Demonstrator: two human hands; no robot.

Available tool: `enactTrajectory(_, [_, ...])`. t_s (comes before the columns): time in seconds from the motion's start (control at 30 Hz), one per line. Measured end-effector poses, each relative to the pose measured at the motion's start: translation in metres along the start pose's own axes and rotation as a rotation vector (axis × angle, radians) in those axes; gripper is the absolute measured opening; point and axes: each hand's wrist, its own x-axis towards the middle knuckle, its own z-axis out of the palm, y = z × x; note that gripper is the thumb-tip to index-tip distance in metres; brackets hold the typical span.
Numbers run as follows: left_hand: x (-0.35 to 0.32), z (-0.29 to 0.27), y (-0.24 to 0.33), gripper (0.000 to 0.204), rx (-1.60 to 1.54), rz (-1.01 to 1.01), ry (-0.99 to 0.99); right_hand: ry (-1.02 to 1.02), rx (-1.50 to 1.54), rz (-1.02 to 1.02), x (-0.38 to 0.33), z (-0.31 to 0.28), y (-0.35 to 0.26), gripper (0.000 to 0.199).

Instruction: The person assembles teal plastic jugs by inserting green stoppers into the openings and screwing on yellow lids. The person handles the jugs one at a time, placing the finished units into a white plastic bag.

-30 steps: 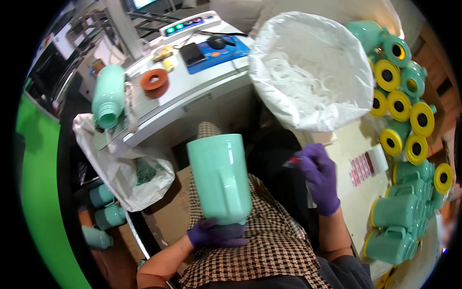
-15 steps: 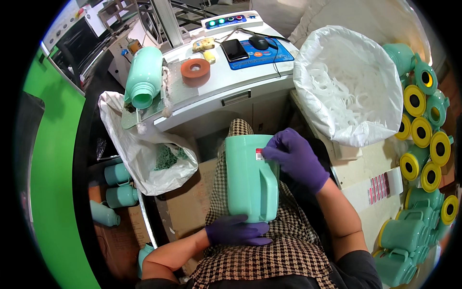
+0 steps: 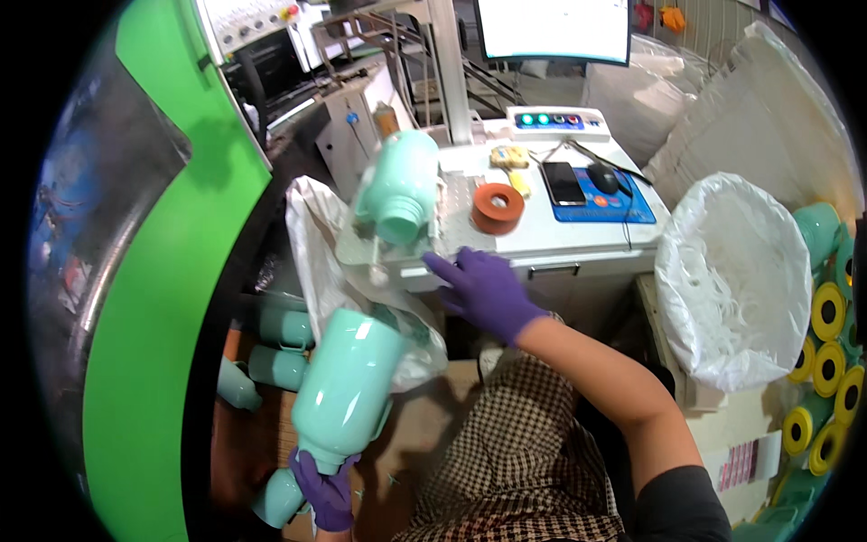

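Left hand (image 3: 327,492) grip clamped on mint jug (image 3: 348,390); right hand (image 3: 483,289) fingers spread, probably touching counter (image 3: 578,239) edge near second jug (image 3: 397,199).

Purple gloves cover both my left hand (image 3: 323,488) and my right hand (image 3: 483,289). The glossy plastic jug (image 3: 343,388) in my left hand is mint green, as is the second mint-green jug (image 3: 397,194) lying on the white table (image 3: 578,239). My lap shows a brown-and-cream checked cloth (image 3: 519,461). On the table sit an orange roll of tape (image 3: 498,207), a black phone (image 3: 565,183) and a blue mouse mat (image 3: 623,206). A bright green machine panel (image 3: 153,298) fills my left side; a translucent white plastic bag (image 3: 736,280) and yellow discs with black centres (image 3: 826,312) stand right.
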Motion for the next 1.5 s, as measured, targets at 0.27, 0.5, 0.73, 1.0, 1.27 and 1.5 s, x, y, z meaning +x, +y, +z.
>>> enactTrajectory(0.27, [0.062, -0.007, 0.072, 0.067, -0.642, -0.157, 0.480, 0.148, -0.097, -0.009, 0.072, 0.040, -0.003, 0.019])
enactTrajectory(0.5, [0.162, 0.086, 0.091, 0.067, -0.128, 0.459, 0.289, 0.326, 0.141, 0.124, -0.191, -0.178, -0.050, 0.045])
enactTrajectory(0.73, [0.289, 0.235, 0.103, 0.060, 0.033, 0.690, 0.181, 0.445, 0.300, 0.643, -0.345, -0.256, -0.072, 0.044])
enactTrajectory(1.0, [0.309, 0.269, 0.108, 0.069, 0.049, 0.536, 0.275, 0.176, 0.480, 0.662, -0.334, -0.270, -0.094, 0.045])
enactTrajectory(1.27, [0.282, 0.222, 0.143, 0.092, 0.103, 0.460, 0.188, -0.118, 0.446, 0.129, -0.246, -0.257, -0.109, 0.025])
enactTrajectory(1.5, [0.110, 0.100, 0.296, 0.110, -0.831, 1.080, -1.259, -0.069, 0.385, 0.142, -0.233, -0.237, -0.115, 0.029])
